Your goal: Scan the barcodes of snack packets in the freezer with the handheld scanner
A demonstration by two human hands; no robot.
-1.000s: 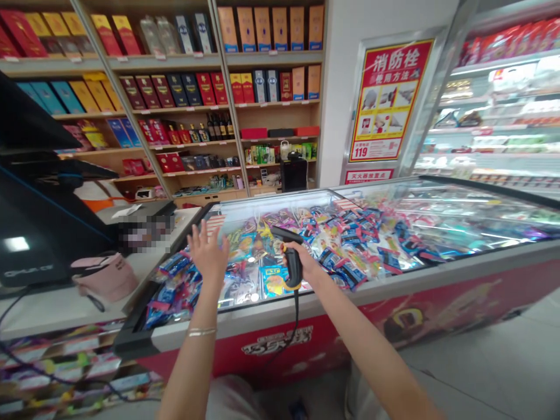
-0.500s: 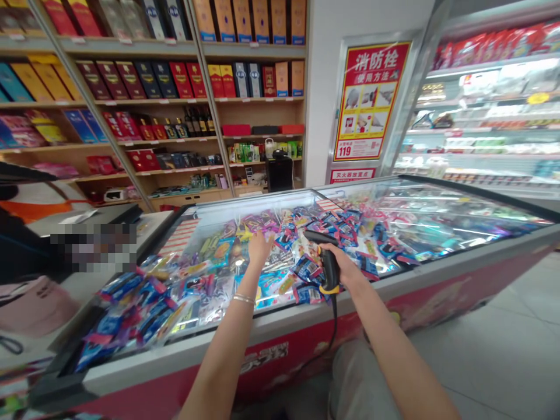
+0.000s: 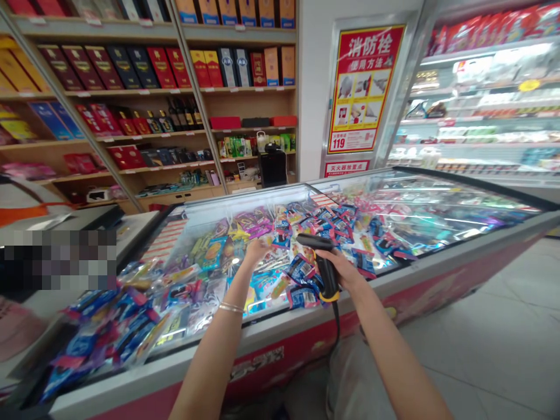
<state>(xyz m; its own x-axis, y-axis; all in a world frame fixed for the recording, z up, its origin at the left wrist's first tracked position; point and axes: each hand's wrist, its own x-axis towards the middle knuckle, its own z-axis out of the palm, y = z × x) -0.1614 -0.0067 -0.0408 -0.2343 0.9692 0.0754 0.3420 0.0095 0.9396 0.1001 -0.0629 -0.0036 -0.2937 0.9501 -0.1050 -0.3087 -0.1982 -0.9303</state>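
A black and yellow barcode scanner (image 3: 327,273) is gripped in my right hand (image 3: 343,269), its head tilted left over the packets and its cable hanging down in front. My left hand (image 3: 257,252) reaches over the freezer, fingers drawn together at the lower edge of a blue snack packet (image 3: 282,231); the fingertips are partly hidden. Around both hands lie many blue and pink packets (image 3: 301,268), spread over the glass top of the chest freezer (image 3: 271,324). Purple and yellow packets (image 3: 251,223) lie beyond my left hand.
Another heap of blue packets (image 3: 126,321) lies on the freezer's left end. A counter (image 3: 140,224) adjoins on the left. Behind stand shelves of boxed goods (image 3: 245,96), a red fire hydrant notice (image 3: 365,87) and a lit refrigerated display (image 3: 481,111).
My left hand has moved slightly right and nearer, and its spread fingers have closed in at the packet. The scanner stays in my right hand. The view has turned a little right.
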